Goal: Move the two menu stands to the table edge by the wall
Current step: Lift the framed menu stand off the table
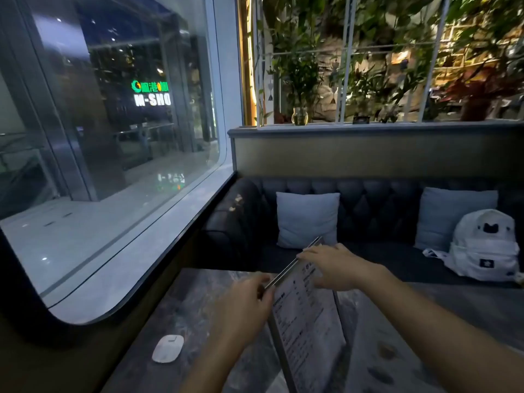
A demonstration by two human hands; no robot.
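Observation:
A tall clear menu stand (pixel 309 324) with a printed white sheet stands upright on the dark marbled table (pixel 198 313), its top edge running diagonally away from me. My left hand (pixel 246 302) pinches the near part of that top edge. My right hand (pixel 337 265) rests over the far part of the top edge, fingers curled on it. I cannot make out a second stand apart from this one; it may be pressed against it. The wall with the big window (pixel 119 154) runs along the table's left side.
A small white oval device (pixel 168 348) lies on the table near its left edge. Across the table is a dark tufted sofa (pixel 377 211) with two pale cushions (pixel 307 219) and a white backpack (pixel 486 245). A planter ledge rises behind it.

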